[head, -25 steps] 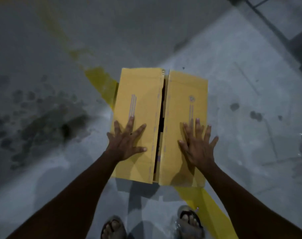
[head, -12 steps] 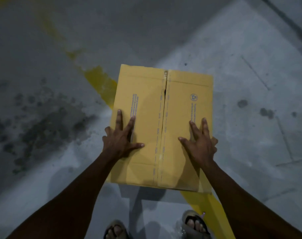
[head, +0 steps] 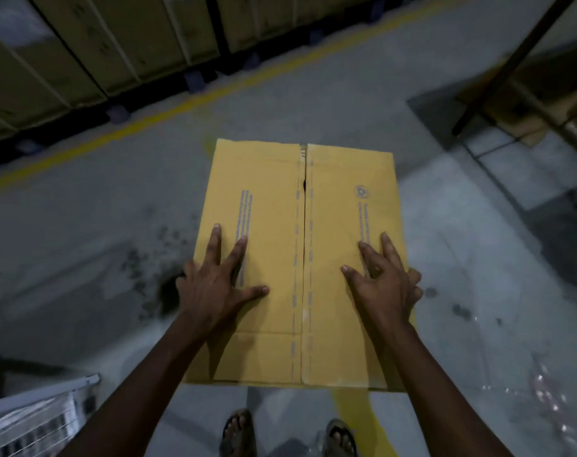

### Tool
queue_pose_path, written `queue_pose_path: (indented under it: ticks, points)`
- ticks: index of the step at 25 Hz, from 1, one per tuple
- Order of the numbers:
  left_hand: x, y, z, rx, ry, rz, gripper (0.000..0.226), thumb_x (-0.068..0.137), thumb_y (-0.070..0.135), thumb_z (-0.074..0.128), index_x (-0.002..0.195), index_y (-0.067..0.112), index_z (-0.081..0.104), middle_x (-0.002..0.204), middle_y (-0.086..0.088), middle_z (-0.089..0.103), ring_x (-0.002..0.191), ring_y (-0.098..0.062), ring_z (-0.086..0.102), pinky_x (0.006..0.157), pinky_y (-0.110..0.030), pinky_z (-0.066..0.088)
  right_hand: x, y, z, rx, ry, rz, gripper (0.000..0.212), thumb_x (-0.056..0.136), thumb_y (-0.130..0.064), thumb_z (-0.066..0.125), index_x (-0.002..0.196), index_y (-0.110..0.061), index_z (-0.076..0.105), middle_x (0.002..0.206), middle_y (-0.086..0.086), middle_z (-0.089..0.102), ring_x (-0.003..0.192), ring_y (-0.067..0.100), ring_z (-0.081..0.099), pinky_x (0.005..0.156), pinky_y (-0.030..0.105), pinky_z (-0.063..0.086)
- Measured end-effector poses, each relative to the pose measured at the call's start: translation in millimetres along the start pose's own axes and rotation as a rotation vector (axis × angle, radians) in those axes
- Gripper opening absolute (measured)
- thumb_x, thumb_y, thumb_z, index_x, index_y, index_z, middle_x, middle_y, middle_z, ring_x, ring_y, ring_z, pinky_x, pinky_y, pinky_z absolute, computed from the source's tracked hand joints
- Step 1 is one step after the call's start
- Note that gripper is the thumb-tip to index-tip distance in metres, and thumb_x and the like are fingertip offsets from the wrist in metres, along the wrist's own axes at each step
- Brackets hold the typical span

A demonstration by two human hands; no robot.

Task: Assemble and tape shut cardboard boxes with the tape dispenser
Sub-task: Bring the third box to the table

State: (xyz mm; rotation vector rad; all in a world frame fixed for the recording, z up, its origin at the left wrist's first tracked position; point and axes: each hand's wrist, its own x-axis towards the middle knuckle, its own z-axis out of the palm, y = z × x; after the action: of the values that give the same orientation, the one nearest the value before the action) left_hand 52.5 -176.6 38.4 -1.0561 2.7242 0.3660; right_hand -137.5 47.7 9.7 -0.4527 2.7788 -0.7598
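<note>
A yellow-brown cardboard box (head: 273, 225) sits in the middle of the view, its two top flaps folded down and meeting at a narrow centre seam (head: 304, 258) with no tape on it. My left hand (head: 214, 282) lies on the left flap, thumb and two fingers straight on top, the outer fingers hooked over the left edge. My right hand (head: 384, 285) mirrors it on the right flap, outer fingers curled over the right edge. No tape dispenser is in view.
Stacked brown cartons (head: 92, 44) line the back behind a yellow floor line (head: 181, 107). A dark metal frame (head: 511, 61) stands at the right. A wire cage (head: 33, 420) is at the lower left. Shiny plastic (head: 547, 397) lies lower right. My sandalled feet (head: 237, 433) are below the box.
The flaps have closed from a wide gap to a thin seam. Both hands slid outward to the box's side edges. The view tilted up and the box looks nearer.
</note>
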Motion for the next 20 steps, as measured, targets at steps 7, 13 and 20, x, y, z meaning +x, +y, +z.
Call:
queue_pose_path:
  ticks: [7, 13, 20]
  points:
    - [-189.8, -48.3, -272.0, -0.111, 0.270, -0.312, 0.107, 0.054, 0.100, 0.025, 0.147, 0.056, -0.005, 0.160, 0.011, -0.022, 0.125, -0.050, 0.034, 0.094, -0.055, 0.043, -72.8, -252.6, -192.3, 0.041, -0.079, -0.396, 0.056, 0.075, -0.066, 0.067, 0.128, -0.054, 0.054, 0.156, -0.027, 0.022, 0.126, 0.035, 0.035, 0.098, 0.047, 0.030]
    - [-389.7, -113.9, -389.6, -0.117, 0.437, -0.794, 0.104, 0.061, 0.094, 0.043, 0.148, 0.053, 0.002, 0.159, 0.014, -0.024, 0.128, -0.046, 0.032, 0.096, -0.056, 0.040, -199.0, -428.8, -213.8, 0.172, -0.224, -0.852, 0.065, 0.067, -0.076, 0.058, 0.127, -0.052, 0.057, 0.151, -0.025, 0.035, 0.124, 0.034, 0.048, 0.099, 0.048, 0.035]
    - [-611.8, -155.6, -392.2, -0.205, 0.592, -1.429, 0.104, 0.062, 0.094, 0.042, 0.147, 0.055, -0.003, 0.157, 0.010, -0.029, 0.127, -0.045, 0.029, 0.095, -0.053, 0.039, -420.4, -601.2, -176.5, 0.380, -0.512, -1.441, 0.070, 0.063, -0.076, 0.057, 0.129, -0.052, 0.053, 0.142, -0.023, 0.049, 0.123, 0.030, 0.053, 0.102, 0.054, 0.041]
